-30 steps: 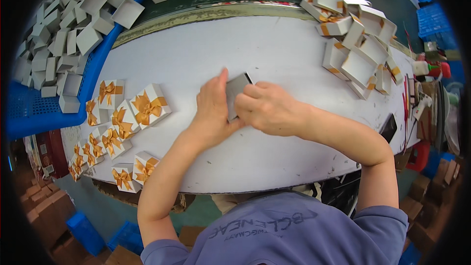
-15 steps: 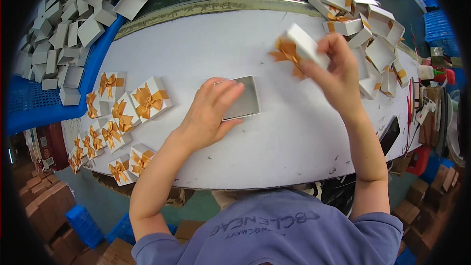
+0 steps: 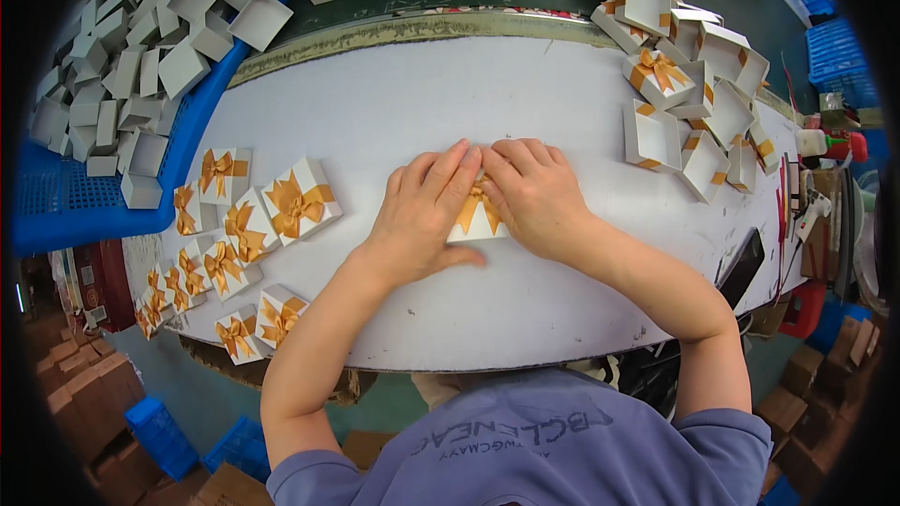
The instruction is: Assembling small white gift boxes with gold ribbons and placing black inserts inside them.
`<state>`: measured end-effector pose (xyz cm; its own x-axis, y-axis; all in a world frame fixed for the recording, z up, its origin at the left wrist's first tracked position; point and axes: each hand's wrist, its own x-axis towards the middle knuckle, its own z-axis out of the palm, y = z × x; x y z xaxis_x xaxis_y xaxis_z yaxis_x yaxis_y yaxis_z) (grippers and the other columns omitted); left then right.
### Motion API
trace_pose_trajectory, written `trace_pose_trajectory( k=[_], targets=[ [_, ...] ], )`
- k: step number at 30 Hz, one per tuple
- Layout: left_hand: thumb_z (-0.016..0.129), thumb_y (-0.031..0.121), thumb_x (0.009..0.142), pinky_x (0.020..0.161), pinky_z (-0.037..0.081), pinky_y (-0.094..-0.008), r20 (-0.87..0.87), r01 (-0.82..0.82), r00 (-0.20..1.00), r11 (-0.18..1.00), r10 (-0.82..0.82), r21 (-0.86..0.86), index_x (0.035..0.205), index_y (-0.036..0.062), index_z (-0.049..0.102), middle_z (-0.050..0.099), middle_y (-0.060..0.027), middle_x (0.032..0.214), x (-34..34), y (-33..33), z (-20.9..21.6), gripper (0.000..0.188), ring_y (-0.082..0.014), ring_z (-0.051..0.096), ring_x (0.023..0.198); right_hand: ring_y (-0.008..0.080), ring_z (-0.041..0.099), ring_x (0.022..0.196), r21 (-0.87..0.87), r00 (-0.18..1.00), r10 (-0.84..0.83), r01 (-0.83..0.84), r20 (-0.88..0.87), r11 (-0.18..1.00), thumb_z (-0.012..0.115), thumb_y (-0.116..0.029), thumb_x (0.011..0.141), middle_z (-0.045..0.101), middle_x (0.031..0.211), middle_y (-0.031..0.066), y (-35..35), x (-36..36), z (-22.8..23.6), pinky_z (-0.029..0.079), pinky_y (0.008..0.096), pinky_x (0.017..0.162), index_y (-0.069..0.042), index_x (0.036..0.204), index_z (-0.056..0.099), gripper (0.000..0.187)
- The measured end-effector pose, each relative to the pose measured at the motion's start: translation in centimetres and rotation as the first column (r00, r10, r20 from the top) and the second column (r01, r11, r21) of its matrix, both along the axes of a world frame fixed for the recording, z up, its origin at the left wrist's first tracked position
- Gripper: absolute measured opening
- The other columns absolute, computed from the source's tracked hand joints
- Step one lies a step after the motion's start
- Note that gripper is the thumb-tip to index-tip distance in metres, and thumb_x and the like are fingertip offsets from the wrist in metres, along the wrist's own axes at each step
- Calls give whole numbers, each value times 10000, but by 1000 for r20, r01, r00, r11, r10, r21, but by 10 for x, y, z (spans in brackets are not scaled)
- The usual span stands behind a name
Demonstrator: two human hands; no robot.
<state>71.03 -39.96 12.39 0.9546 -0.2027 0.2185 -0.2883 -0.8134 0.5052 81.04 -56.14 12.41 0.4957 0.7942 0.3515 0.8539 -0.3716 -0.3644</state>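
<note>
A white gift box (image 3: pixel 480 222) with a gold ribbon bow is at the middle of the table, mostly covered by my hands. My left hand (image 3: pixel 419 211) grips its left side, fingers over the top and thumb along the near edge. From the right, my right hand (image 3: pixel 536 195) closes over the far right part of the lid. The base under the lid is hidden. Several finished-looking white boxes with gold bows (image 3: pixel 298 201) stand in a cluster to the left of my hands.
A blue basket (image 3: pixel 70 215) at the far left is heaped with plain white box parts (image 3: pixel 183 66). White lids with gold ribbon (image 3: pixel 653 136) are piled at the back right. A black phone-like slab (image 3: pixel 742 269) lies near the table's right edge, beside a white glue gun (image 3: pixel 814 214).
My right hand has brought the bowed lid leftward from the right and down onto the open box base. My left hand has stayed at the box, shifting slightly right.
</note>
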Motion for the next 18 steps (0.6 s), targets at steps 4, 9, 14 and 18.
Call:
trace_pose_trajectory(
  k=[4,9,14,18],
  targets=[
    [762,363,625,991,250,-491,-55,-128,986,937,154,324,1315,23,372,410,-116,1319,-8,16,19,863,-327,374,1222,274,549,957,-154,987,159,-160,-18,975,612,-152,787,589,1002,104,24,34,13,442,372,787,-42,1040,585,276],
    [757,347,611,1027,182,-485,-94,-456,770,647,631,610,1246,31,444,459,-125,1274,-32,73,43,775,-348,357,1239,291,526,1059,186,883,-235,172,405,967,636,-139,774,588,1116,117,72,206,19,434,372,872,-66,1168,550,410],
    [764,314,646,1010,231,-506,-24,-527,714,560,699,640,1228,52,467,437,-183,1284,-19,121,48,704,-367,356,1237,321,408,1207,-142,953,-267,287,144,947,592,-170,757,536,1180,201,85,234,34,329,449,977,-50,1118,601,381],
    [734,304,707,987,284,-515,238,-635,771,679,591,368,1200,69,496,335,-234,1376,61,172,31,596,-394,325,1263,286,524,994,-126,946,72,-117,-315,985,539,-164,853,595,1022,134,74,192,47,429,360,875,-60,1210,529,372]
  ],
)
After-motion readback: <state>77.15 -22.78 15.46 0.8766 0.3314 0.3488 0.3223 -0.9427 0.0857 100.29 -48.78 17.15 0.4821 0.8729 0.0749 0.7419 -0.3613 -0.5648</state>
